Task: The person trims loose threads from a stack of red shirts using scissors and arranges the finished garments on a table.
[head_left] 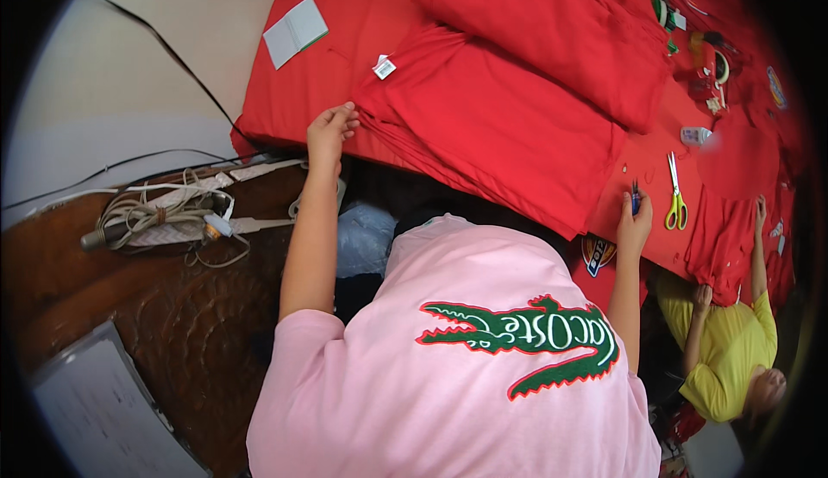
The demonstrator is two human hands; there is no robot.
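Observation:
A red garment (492,116) lies folded flat along the near edge of the red-covered table (289,99), with a small white tag (384,67) near its far left corner. At that garment's left edge, my left hand (331,133) has its fingers curled together in a pinch on the cloth. My right hand (636,224) is closed round small blue thread snips (636,195), beside the garment's right edge. Just right of it rest scissors (676,211) with yellow-green handles.
Behind the garment is a bulky pile of red cloth (552,30). A notepad (296,31) lies far left, a small bottle (695,136) to the right. A co-worker in yellow (733,349) handles red fabric at right. Coiled cables (155,215) sit on the wooden surface at left.

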